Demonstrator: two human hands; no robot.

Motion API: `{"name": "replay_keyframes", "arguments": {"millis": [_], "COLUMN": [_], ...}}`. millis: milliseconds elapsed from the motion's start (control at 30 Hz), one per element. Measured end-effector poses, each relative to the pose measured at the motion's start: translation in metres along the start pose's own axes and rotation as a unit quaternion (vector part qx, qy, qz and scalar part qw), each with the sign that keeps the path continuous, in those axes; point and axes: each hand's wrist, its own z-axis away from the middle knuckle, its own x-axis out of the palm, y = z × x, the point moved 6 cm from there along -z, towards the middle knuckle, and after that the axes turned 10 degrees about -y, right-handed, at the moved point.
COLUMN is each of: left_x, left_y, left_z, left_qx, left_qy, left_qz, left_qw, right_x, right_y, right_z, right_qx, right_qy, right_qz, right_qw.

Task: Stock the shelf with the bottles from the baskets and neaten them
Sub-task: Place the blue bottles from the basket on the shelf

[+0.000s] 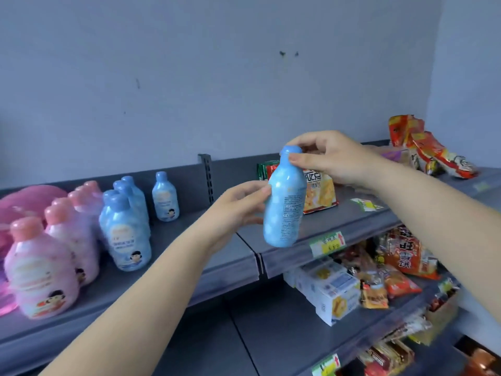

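- Several pink bottles [43, 270] stand at the far left of the shelf [173, 289], in a row running back toward the wall.
- Just right of them stands a row of blue bottles [127, 229], with one lone blue bottle [165, 198] set apart behind.
- The left hand [238, 210] reaches up from below, fingers curled, its fingertips touching the side of the held blue bottle [286, 204].
- That bottle hangs in the air before the shelf edge, its long axis nearly upright, cap tipped slightly right, printed back facing me.
- The right hand [333, 158] pinches its cap from above, so I judge this hand carries the weight.
- The blue row lies well to the left and lower, on the left hand's side, so the bottle must travel that way.
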Motion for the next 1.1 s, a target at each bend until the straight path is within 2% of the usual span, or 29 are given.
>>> {"name": "replay_keyframes", "arguments": {"millis": [233, 333, 500, 667, 800, 967, 1100], "left_x": [-0.023, -0.035, -0.058, -0.078, -0.085, -0.096, -0.121], "left_y": [-0.017, -0.021, -0.012, -0.005, 0.002, 0.022, 0.051], "left_z": [0.029, 0.036, 0.051, 0.057, 0.058, 0.058, 0.055], "left_qx": [-0.038, -0.017, 0.016, 0.006, 0.011, -0.004, -0.075], "left_qy": [-0.091, -0.06, 0.021, 0.2, 0.287, 0.297, 0.216], "left_qz": [0.082, 0.139, 0.094, -0.023, -0.094, -0.194, -0.35], "left_qw": [0.992, 0.988, 0.995, 0.98, 0.953, 0.935, 0.908], "right_x": [0.039, 0.051, 0.064, 0.07, 0.077, 0.079, 0.088], "right_y": [-0.015, -0.017, -0.007, -0.001, 0.005, -0.004, -0.004], "right_z": [-0.042, -0.055, -0.074, -0.083, -0.088, -0.095, -0.111], "right_qx": [-0.073, -0.082, -0.07, -0.023, 0.032, 0.014, -0.004], "right_qy": [-0.143, -0.156, -0.118, 0.013, 0.02, 0.002, -0.026], "right_qz": [-0.164, -0.221, -0.22, -0.077, 0.0, 0.006, 0.01], "right_qw": [0.973, 0.959, 0.966, 0.997, 0.999, 1.0, 1.0]}}
